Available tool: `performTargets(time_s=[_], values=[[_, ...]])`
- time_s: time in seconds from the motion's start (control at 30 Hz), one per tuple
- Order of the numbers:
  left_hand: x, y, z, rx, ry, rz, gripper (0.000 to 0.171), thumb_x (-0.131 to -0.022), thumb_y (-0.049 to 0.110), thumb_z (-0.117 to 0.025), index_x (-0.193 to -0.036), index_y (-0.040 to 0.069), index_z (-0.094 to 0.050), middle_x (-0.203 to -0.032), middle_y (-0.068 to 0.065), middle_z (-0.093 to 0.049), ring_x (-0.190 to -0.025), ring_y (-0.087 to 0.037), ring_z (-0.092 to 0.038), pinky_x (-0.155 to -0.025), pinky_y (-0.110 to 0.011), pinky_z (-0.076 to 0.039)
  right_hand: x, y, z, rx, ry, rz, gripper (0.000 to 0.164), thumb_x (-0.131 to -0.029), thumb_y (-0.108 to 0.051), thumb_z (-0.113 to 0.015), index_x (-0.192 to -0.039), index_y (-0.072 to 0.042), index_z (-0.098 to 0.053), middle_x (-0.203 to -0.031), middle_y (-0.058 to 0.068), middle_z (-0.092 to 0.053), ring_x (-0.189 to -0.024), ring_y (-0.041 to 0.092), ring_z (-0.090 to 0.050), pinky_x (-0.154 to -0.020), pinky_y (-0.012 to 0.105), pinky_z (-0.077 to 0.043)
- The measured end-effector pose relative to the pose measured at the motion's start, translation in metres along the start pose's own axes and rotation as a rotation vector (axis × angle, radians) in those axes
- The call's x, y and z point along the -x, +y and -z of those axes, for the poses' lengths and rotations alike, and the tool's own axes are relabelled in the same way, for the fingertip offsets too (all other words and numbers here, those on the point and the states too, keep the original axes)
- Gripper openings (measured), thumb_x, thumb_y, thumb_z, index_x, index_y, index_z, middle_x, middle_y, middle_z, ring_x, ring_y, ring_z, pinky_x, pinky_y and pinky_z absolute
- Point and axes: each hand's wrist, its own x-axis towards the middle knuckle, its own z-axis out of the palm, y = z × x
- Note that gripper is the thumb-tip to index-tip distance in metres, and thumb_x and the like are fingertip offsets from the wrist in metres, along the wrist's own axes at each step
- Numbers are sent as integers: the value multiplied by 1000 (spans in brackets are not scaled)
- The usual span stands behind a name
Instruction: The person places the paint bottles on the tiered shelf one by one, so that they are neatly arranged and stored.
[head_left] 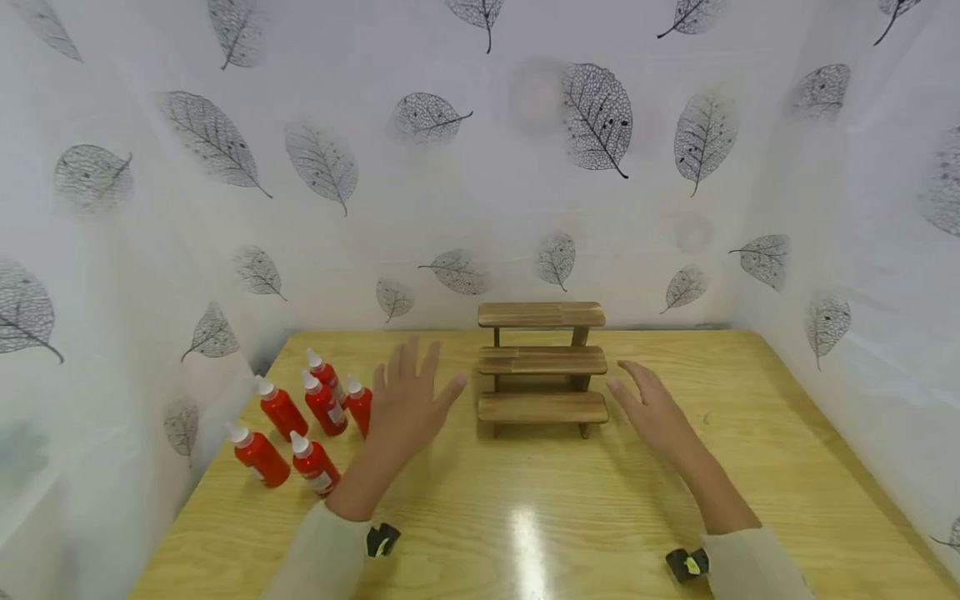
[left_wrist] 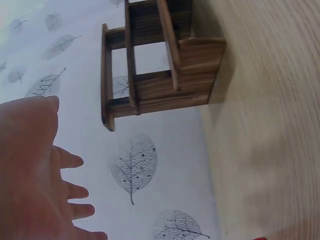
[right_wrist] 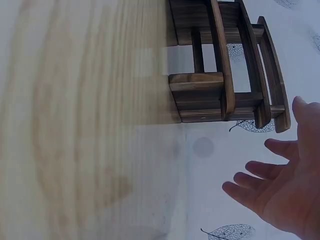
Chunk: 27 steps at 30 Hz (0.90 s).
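Observation:
A small three-tier wooden step shelf (head_left: 543,360) stands at the back middle of the table, its steps bare. To its left my left hand (head_left: 408,400) hovers with fingers spread, touching nothing; the left wrist view shows the palm (left_wrist: 30,170) apart from the shelf (left_wrist: 175,75). On the shelf's other side my right hand (head_left: 656,412) is held in the air, fingers extended. In the right wrist view that hand (right_wrist: 290,175) has a gap to the shelf (right_wrist: 200,97). Several red bottles (head_left: 258,457) with white nozzle caps stand at the left, one partly hidden by my left hand.
The yellow wooden table (head_left: 540,500) has a bright light reflection near the front. White curtain sheets (head_left: 480,200) with dark leaf prints enclose the back and both sides. A dark band (head_left: 382,540) is on my left wrist, another (head_left: 687,565) on my right.

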Motion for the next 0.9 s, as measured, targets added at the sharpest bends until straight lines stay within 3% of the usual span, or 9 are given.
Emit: performTargets(time_s=[0.13, 0.3, 0.47, 0.7, 0.9], values=[[11, -4, 13, 22, 82, -14, 76, -101, 66, -37, -157, 16, -35, -164, -16, -24, -151, -40, -23, -120, -65, -23, 3, 2, -5, -107, -6, -16, 69, -106, -54, -38, -153, -3, -34, -158, 25, -34, -144, 49, -32, -112, 68, -33], [32, -12, 31, 104, 243, -39, 58, -102, 52, -51, -148, 17, -48, -155, -12, -44, -141, -37, -43, -113, -62, -38, 5, 5, -12, -230, -39, -63, 66, -105, -52, -46, -148, -3, -43, -150, 24, -46, -137, 46, -44, -111, 62, -40], [57, -27, 45, 171, 383, -34, 46, -102, 38, -58, -142, 16, -55, -147, -9, -55, -132, -33, -51, -105, -57, -47, 6, 8, -18, -307, -85, -114, 64, -101, -52, -53, -145, -6, -48, -147, 19, -51, -132, 39, -52, -109, 54, -47], [83, -54, 60, 253, 512, -10, 41, -98, 22, -67, -137, 13, -61, -144, -7, -58, -133, -32, -51, -105, -59, -44, 5, 10, -21, -365, -128, -116, 61, -101, -43, -59, -146, -4, -47, -151, 20, -48, -137, 40, -48, -111, 54, -44], [99, -73, 66, 306, 531, 68, 42, -96, 17, -69, -137, 13, -60, -143, -6, -58, -137, -31, -47, -109, -60, -42, 4, 10, -25, -401, -146, -124, 59, -101, -37, -61, -147, -3, -45, -156, 24, -40, -143, 43, -39, -115, 56, -39]])
